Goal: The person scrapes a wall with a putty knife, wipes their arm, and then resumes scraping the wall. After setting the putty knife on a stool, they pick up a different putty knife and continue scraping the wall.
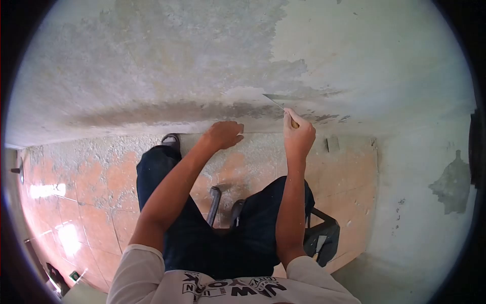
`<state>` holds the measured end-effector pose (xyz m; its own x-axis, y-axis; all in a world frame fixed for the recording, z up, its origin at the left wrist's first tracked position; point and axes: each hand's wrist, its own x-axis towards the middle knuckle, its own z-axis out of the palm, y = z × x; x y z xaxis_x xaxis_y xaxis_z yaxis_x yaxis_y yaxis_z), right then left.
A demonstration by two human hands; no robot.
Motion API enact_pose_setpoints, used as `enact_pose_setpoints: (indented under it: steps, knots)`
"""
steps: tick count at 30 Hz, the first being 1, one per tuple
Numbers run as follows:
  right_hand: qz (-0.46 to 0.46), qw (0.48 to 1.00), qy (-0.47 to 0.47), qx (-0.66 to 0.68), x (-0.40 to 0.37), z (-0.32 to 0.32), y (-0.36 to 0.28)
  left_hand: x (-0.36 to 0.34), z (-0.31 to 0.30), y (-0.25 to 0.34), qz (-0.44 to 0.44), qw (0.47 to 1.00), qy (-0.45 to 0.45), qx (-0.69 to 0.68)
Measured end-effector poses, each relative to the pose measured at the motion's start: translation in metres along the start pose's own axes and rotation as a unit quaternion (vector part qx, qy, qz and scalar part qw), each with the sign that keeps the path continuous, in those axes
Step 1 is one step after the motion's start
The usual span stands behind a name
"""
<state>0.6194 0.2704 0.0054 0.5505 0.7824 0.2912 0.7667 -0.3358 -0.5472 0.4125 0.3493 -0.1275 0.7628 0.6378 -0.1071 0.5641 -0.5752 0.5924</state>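
Note:
My right hand (299,133) is closed around the handle of a scraper (274,102). Its thin metal blade points up and left, with the tip against the wall (202,55), where paint has come away in patches. Just left of the blade lies a pale patch on the wall. Lower and to the left, my left hand (223,135) hovers near the base of the wall. Its fingers are loosely bent, a small gap shows between thumb and fingers, and nothing is visible in it.
Grey debris covers the tiled floor (106,223) along the wall. A black seat or stand (329,238) with a second scraper (320,244) on it is by my right leg. A metal bar (214,205) stands between my legs. A small flat piece (331,144) sits at the wall's foot.

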Motion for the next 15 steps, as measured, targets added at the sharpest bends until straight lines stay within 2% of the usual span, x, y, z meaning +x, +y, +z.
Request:
enact_pose_setpoints:
  steps: [3,5,8,11,15]
  knots:
    - [-0.039,0.997,0.001,0.063,-0.002,-0.008,0.01,-0.003,0.005,0.003,-0.018,0.999,-0.029,0.016]
    - [-0.008,0.998,-0.025,0.051,0.0,-0.02,0.002,-0.004,0.005,0.001,-0.007,0.999,-0.039,0.029]
    - [-0.02,0.999,-0.024,0.018,0.002,-0.008,0.002,-0.003,0.008,-0.002,0.0,1.0,-0.018,0.015]
    - [-0.027,0.997,-0.057,-0.049,-0.001,0.031,0.003,-0.003,-0.001,0.004,-0.033,0.998,-0.048,0.025]
    - [-0.008,0.999,-0.045,-0.022,-0.002,0.008,-0.007,-0.001,0.002,0.0,-0.018,0.999,-0.036,0.03]
